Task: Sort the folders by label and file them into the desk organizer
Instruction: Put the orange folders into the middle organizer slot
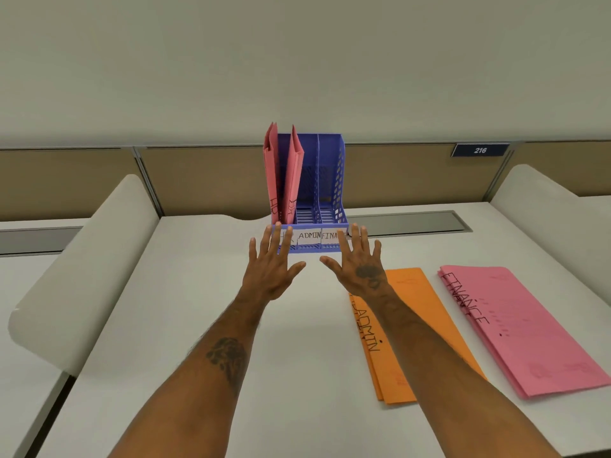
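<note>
A blue desk organizer [330, 180] stands at the back of the white desk, its front labelled HR, ADMIN and FINANCE. Two pink HR folders [291, 180] stand upright in its left slot; the middle and right slots hold nothing. My left hand [269, 266] and my right hand [358, 264] hover side by side just in front of the organizer, fingers spread and straight, holding nothing. Orange ADMIN folders [416, 312] lie flat to the right of my right arm. A pile of pink FINANCE folders [525, 328] lies further right.
White curved dividers rise at the desk's left [86, 272] and right [555, 200]. A grey cable flap [410, 223] sits behind the organizer's right side. A tan partition with a sign 216 [480, 150] runs along the back.
</note>
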A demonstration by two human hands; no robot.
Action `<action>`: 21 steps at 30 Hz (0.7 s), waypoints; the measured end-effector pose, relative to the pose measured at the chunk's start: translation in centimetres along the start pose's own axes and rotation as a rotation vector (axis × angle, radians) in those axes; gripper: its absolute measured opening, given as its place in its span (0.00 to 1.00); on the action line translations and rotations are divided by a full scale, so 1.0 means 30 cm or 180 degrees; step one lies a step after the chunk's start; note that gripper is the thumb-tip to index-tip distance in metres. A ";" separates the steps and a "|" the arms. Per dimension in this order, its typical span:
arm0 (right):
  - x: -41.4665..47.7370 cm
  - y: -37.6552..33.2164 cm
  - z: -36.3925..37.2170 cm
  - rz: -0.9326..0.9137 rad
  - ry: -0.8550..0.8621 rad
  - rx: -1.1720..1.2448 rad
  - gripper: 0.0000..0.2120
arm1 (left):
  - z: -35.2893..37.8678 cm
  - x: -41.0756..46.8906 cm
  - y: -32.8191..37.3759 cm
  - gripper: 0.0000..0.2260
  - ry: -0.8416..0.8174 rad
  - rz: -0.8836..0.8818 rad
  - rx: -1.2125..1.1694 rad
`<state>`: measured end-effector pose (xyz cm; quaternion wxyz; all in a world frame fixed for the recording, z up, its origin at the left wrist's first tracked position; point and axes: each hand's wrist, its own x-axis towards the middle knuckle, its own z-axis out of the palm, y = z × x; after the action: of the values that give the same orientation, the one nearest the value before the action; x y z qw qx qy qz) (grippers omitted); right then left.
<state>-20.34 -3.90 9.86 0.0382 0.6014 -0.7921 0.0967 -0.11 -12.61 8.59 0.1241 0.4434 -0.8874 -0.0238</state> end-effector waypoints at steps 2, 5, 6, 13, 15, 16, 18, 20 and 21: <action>-0.018 0.056 0.001 -0.0022 -0.0030 -0.0005 0.49 | 0.019 -0.005 0.057 0.37 -0.0009 -0.0034 -0.0020; -0.049 0.155 0.004 -0.0076 -0.0082 0.0007 0.48 | 0.053 -0.006 0.156 0.37 -0.0074 -0.0114 -0.0066; -0.059 0.188 0.008 -0.0087 -0.0109 0.0027 0.48 | 0.066 -0.006 0.191 0.37 -0.0098 -0.0145 -0.0081; -0.139 0.425 0.054 -0.0147 -0.0290 0.0020 0.47 | 0.183 -0.017 0.416 0.39 -0.0249 -0.0334 -0.0235; -0.167 0.489 0.077 -0.0159 -0.0351 0.0045 0.46 | 0.219 -0.028 0.470 0.39 -0.0315 -0.0367 -0.0252; -0.179 0.519 0.088 -0.0153 -0.0384 0.0062 0.45 | 0.235 -0.034 0.496 0.39 -0.0343 -0.0370 -0.0251; -0.198 0.574 0.110 -0.0134 -0.0457 0.0097 0.44 | 0.264 -0.046 0.541 0.39 -0.0393 -0.0369 -0.0246; -0.211 0.619 0.131 -0.0104 -0.0545 0.0138 0.45 | 0.289 -0.056 0.573 0.38 -0.0438 -0.0375 -0.0245; -0.215 0.637 0.141 -0.0090 -0.0578 0.0148 0.45 | 0.300 -0.059 0.584 0.38 -0.0463 -0.0382 -0.0229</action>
<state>-36.70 6.29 2.52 -0.0464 0.6195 -0.7813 0.0597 -14.95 -1.20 2.18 0.0736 0.4881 -0.8644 -0.0952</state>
